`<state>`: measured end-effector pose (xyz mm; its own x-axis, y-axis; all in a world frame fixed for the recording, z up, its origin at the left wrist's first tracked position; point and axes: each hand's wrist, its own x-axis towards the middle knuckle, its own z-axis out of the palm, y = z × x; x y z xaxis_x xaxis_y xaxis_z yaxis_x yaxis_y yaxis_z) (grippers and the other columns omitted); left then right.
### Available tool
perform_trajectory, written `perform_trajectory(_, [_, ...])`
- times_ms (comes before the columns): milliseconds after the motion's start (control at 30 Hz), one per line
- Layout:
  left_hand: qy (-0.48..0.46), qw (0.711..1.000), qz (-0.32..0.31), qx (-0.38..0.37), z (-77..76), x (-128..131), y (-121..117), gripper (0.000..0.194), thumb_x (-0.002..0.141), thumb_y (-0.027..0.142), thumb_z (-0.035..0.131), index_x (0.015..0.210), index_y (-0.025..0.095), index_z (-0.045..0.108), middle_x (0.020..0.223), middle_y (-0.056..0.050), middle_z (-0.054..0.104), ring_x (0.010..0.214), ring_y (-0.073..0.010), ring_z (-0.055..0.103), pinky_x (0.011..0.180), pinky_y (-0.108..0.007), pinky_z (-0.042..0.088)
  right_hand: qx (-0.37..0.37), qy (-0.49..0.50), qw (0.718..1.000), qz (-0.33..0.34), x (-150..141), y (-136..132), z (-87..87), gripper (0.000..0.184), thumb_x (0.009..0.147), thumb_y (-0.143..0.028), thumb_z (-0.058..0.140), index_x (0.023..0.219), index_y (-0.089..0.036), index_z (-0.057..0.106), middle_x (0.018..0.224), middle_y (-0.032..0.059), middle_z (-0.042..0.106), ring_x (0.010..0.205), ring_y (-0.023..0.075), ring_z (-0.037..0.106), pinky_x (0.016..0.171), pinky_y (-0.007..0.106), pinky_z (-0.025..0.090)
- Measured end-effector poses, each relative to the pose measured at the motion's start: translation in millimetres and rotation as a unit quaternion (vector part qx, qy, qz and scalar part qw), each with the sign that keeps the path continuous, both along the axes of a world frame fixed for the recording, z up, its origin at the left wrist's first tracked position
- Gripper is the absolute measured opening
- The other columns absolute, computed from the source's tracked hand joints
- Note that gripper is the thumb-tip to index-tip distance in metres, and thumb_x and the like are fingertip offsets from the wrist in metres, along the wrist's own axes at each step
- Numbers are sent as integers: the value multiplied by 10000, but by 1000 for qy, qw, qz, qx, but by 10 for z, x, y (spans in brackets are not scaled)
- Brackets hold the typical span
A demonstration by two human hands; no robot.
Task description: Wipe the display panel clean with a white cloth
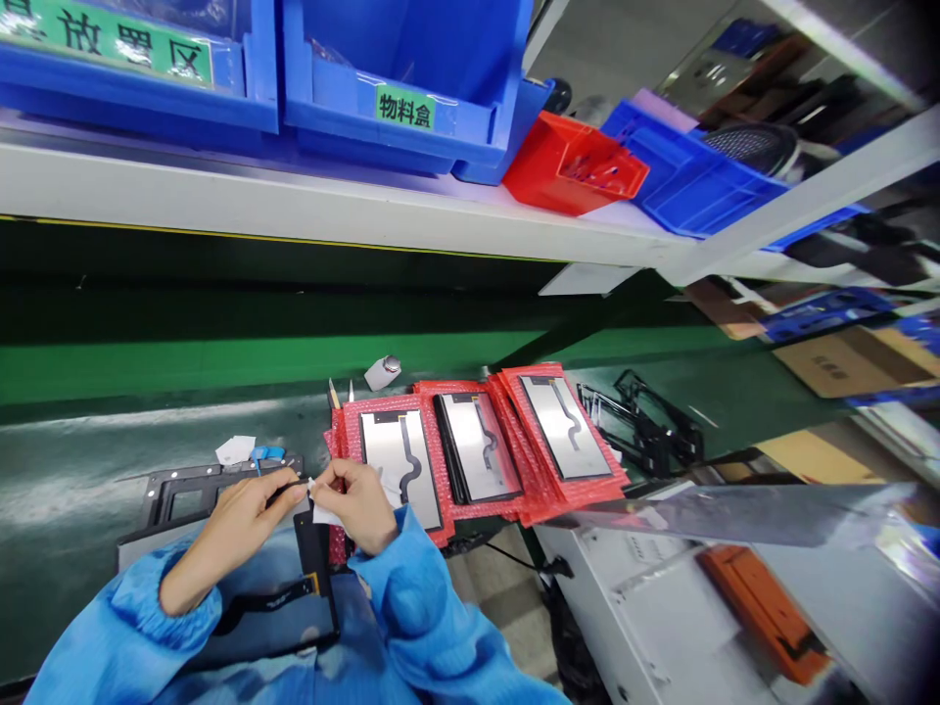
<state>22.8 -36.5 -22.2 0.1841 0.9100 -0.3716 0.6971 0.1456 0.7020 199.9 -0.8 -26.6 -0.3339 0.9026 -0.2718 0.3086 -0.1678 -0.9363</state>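
A display panel point(283, 636) with a dark edge and a black ribbon cable point(275, 595) lies tilted in front of my body. Over its upper edge, my left hand point(246, 524) is closed in a pinch; whatever sits between its fingertips is too small to name. My right hand point(359, 504) is closed on a small white sheet point(324, 515), close beside the left fingertips. Behind my left hand is a black frame point(163, 497) with cut-outs. A blue strip point(268, 453) and white paper pieces point(235, 449) lie by it.
Three display panels on red bubble bags point(617, 484) lie to the right, with black frames point(646, 431) beyond. A small bottle point(383, 372) and tweezers point(334, 394) stand behind. Overhead, a white shelf point(294, 206) carries blue bins point(455, 122) and a red bin point(573, 166).
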Motion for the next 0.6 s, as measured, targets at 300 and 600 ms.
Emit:
perform_trajectory(300, [-19,1000,18,-15,-27,-87,-4,430,889,582,366,908,248,635,851,19,680,680,-173,567,641,-256,360,-10,-13,1000,18,139,-306,13,94,639,-148,640,564,-189,599,558,-46,510,606,127,465,602,249,337])
perform_trajectory(600, [-23,1000,0,-12,-5,-52,-9,410,902,552,357,927,253,637,779,15,663,705,-179,577,688,-256,380,-15,19,1000,0,-66,14,-34,87,692,-207,618,612,-190,586,557,-56,520,555,109,438,546,231,338])
